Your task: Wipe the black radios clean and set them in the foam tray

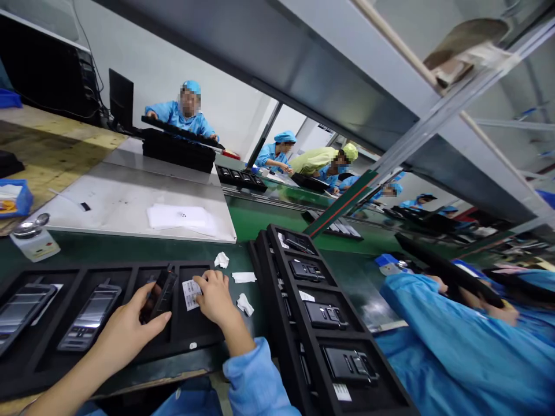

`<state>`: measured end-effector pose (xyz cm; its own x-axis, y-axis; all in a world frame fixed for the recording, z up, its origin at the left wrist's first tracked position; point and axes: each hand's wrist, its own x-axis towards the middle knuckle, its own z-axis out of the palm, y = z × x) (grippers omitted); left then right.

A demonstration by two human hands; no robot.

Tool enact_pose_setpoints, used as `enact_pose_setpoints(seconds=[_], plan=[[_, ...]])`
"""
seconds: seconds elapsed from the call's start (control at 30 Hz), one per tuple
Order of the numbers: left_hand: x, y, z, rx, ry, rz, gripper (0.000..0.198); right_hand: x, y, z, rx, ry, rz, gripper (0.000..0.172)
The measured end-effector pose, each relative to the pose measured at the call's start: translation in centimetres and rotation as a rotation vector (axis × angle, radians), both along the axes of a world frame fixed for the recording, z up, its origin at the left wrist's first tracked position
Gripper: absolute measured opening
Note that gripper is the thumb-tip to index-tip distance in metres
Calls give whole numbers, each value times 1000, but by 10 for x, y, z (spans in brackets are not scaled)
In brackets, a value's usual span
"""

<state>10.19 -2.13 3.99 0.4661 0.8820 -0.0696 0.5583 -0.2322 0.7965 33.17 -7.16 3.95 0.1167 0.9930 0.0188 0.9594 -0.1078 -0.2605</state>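
My left hand (125, 326) is closed around a black phone-like handheld device (163, 289), tilted up over a compartment of the black foam tray (188, 332). In the compartment to its right, my right hand (218, 300) has its fingers curled at the edge of a small white label sheet (190, 294), which they appear to pinch. Two similar devices with grey screens and keypads lie in the compartments further left, one of them the keypad device (90, 318). A white slip (47, 303) shows beside the leftmost one.
Crumpled paper bits (245, 304) lie right of the tray. Stacked black trays (303, 346) with devices stand further right. White papers (180, 216) and a dispenser bottle (37, 242) are behind. A co-worker's blue sleeve (455, 341) is close at right. A shelf (303, 52) hangs overhead.
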Motion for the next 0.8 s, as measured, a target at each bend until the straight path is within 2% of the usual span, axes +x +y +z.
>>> enact_pose_setpoints(seconds=[0.1, 0.17, 0.23, 0.3, 0.4, 0.53, 0.63, 0.8], plan=[[8, -6, 2, 0, 44, -10, 79, -1, 26, -1, 6, 2, -2, 30], [14, -8, 5, -6, 72, -10, 80, 0, 32, -2, 29, 3, -23, 24], [22, -11, 7, -12, 99, -9, 78, -1, 28, -3, 64, 19, -65, 24], [33, -13, 8, 1, 129, -13, 77, -3, 16, -5, 140, 126, -143, 22], [53, -16, 6, 28, 194, -48, 77, -11, -9, -14, 243, 498, -213, 31], [75, -20, 2, 60, 309, -132, 81, -20, -29, -27, 267, 1034, -171, 36], [83, -21, 1, 90, 370, -209, 87, -16, -25, -34, 226, 1063, -248, 31], [86, -20, 4, 115, 424, -314, 87, -1, -16, -37, 201, 908, -360, 30]])
